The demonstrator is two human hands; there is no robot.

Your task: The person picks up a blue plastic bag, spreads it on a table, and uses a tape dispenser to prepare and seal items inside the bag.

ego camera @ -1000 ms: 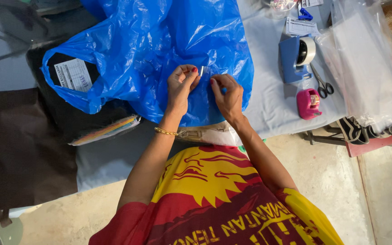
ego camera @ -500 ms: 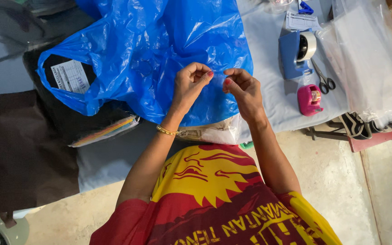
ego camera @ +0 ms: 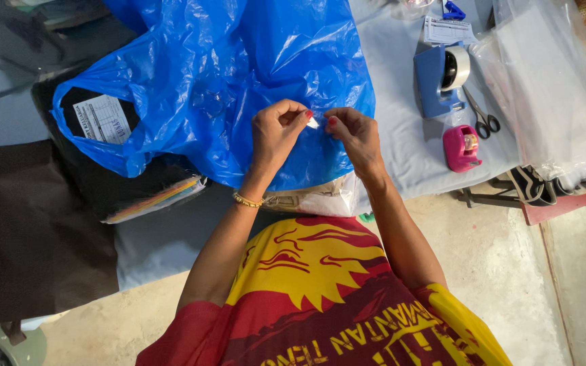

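At 9 o'clock a dark brown cloth [ego camera: 28, 230] lies flat and soft over the edge of the desk [ego camera: 401, 146], which is covered in a smooth pale grey sheet. Next to it sits a black bundle [ego camera: 113, 186] with thin, colourful paper edges poking out at the bottom. A white paper label [ego camera: 105, 119] shows through the handle hole of the big blue plastic bag [ego camera: 225, 81]. The bag is thin, shiny and full of crinkles, and it fills the top middle, from 10 to 12 o'clock.

In the middle, the left hand [ego camera: 276, 135] and the right hand [ego camera: 354, 135] meet over the lower edge of the bag. Both grips are narrow pinches, thumb and finger closed on a tiny clear strip of tape [ego camera: 313, 123] stretched between them, just above the blue plastic. The nails are painted red, and a thin gold bracelet [ego camera: 247, 200] circles the left wrist. Under the bag a pale folded packet [ego camera: 320, 200] peeks out.

Towards 2 o'clock stands a blue tape holder [ego camera: 439, 78] with a round roll, then thin metal scissors [ego camera: 483, 116] and a small pink tape holder [ego camera: 461, 148]. At 3 o'clock lies a heap of clear, floppy plastic bags [ego camera: 551, 88].
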